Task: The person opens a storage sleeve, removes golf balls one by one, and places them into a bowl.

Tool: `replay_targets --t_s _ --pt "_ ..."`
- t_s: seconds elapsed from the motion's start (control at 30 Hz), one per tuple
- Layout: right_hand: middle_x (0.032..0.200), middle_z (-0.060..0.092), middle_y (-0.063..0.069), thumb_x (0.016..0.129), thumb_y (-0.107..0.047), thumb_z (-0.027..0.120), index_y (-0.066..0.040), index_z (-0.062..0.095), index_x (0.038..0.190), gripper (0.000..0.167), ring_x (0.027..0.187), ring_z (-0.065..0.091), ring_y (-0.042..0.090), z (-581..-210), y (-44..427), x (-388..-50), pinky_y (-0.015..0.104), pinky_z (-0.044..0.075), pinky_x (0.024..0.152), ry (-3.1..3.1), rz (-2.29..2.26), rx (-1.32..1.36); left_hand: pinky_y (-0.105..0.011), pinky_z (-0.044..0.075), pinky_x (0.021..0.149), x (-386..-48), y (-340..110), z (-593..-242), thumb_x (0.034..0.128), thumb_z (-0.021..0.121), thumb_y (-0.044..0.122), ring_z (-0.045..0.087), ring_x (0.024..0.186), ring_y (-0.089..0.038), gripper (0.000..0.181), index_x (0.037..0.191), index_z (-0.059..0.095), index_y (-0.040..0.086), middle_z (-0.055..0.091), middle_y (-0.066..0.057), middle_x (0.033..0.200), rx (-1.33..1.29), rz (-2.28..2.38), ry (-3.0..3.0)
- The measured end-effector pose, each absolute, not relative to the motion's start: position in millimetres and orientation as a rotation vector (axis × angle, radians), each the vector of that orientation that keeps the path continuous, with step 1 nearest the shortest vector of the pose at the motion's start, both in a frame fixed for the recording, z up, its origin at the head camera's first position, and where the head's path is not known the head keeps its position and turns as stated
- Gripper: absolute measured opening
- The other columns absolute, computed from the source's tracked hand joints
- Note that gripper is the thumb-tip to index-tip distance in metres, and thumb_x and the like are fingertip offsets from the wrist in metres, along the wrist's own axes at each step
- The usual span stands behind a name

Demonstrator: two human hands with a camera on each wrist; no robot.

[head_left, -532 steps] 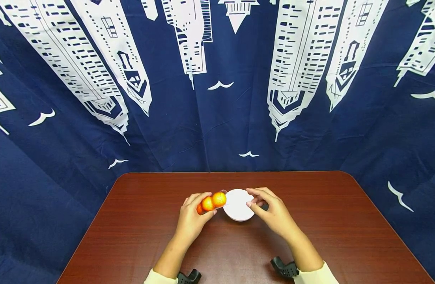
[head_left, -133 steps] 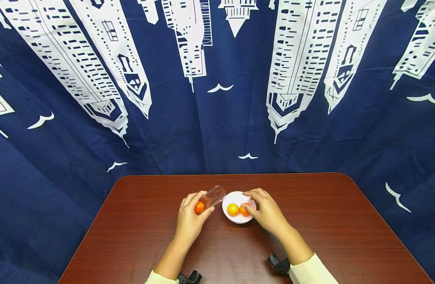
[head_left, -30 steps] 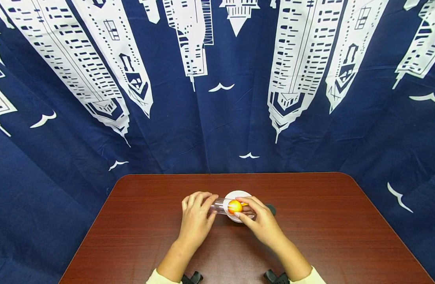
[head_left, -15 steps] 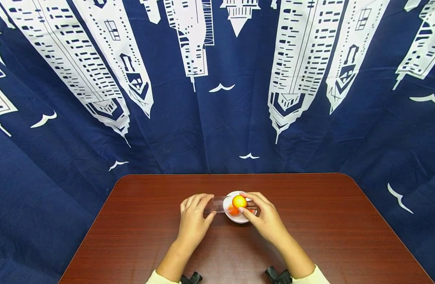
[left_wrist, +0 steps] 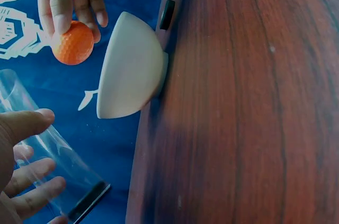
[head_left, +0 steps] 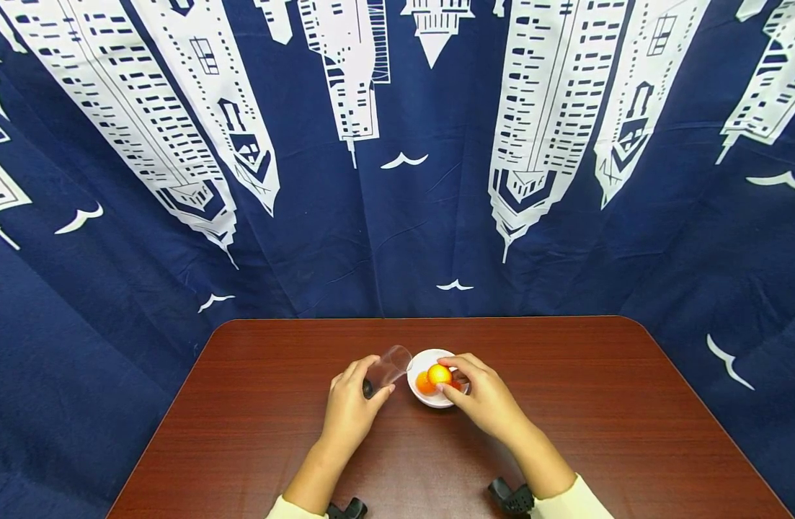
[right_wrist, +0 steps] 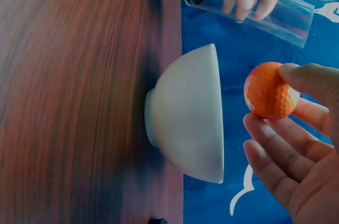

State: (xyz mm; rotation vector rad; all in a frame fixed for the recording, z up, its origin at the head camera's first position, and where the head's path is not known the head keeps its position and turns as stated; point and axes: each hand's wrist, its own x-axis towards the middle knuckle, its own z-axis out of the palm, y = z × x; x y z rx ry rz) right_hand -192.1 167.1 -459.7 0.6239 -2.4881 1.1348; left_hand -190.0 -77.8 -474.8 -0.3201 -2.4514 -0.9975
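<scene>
My left hand [head_left: 352, 404] grips a clear plastic tube [head_left: 392, 365] with a dark base, its mouth tilted up toward the bowl; no ball shows in it. Between the thumb and fingers of my right hand [head_left: 484, 396] is an orange dimpled golf ball [head_left: 439, 374], held just above the white bowl [head_left: 429, 404]. The right wrist view shows that golf ball [right_wrist: 271, 90] apart from the rim of the bowl [right_wrist: 190, 118]. Inside the bowl lies another orange ball [head_left: 424, 383], and a further one is partly hidden by my right fingers.
Brown wooden table [head_left: 293, 461] lies under everything, its far edge against a blue curtain [head_left: 332, 252] with white building prints. A small black disc [left_wrist: 167, 15] rests on the table beyond the bowl in the left wrist view.
All three balls were in the tube at first; two then lay in the bowl. The last ball has left the tube in my right hand, and the tube has tilted back up leftward.
</scene>
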Motion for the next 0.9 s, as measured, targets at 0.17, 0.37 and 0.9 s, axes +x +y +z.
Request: replay_targets --t_s 0.17,0.37,0.9 --pt "0.105 0.069 0.001 0.079 -0.005 0.083 -0.006 0.071 0.118 0.041 0.085 0.066 0.023 -460 167 -193 0.034 0.057 0.076 -2.53 1.057 0.652 -0.05 0.052 0.094 -192 -80 -479 0.0785 0.087 0.026 0.069 0.108 -0.027 0.052 0.123 0.065 0.013 0.073 -0.004 0.117 -0.269 -1.085 -2.469" --pt "0.109 0.07 0.0 0.082 -0.01 0.083 -0.008 0.071 0.118 0.039 0.087 0.066 0.019 -460 167 -193 0.034 0.057 0.078 -2.605 0.989 0.665 -0.045 0.054 0.091 -194 -82 -483 0.0807 0.086 0.03 0.066 0.106 -0.024 0.051 0.123 0.064 0.013 0.074 -0.004 0.116 -0.212 -1.135 -2.506" --pt "0.113 0.069 -0.002 0.086 -0.019 0.08 -0.012 0.07 0.12 0.037 0.095 0.066 0.012 -461 168 -195 0.032 0.057 0.086 -2.739 0.793 0.707 -0.044 0.059 0.088 -200 -87 -495 0.0862 0.081 0.027 0.071 0.105 -0.03 0.046 0.123 0.059 0.01 0.071 -0.012 0.121 -0.202 -1.287 -2.547"
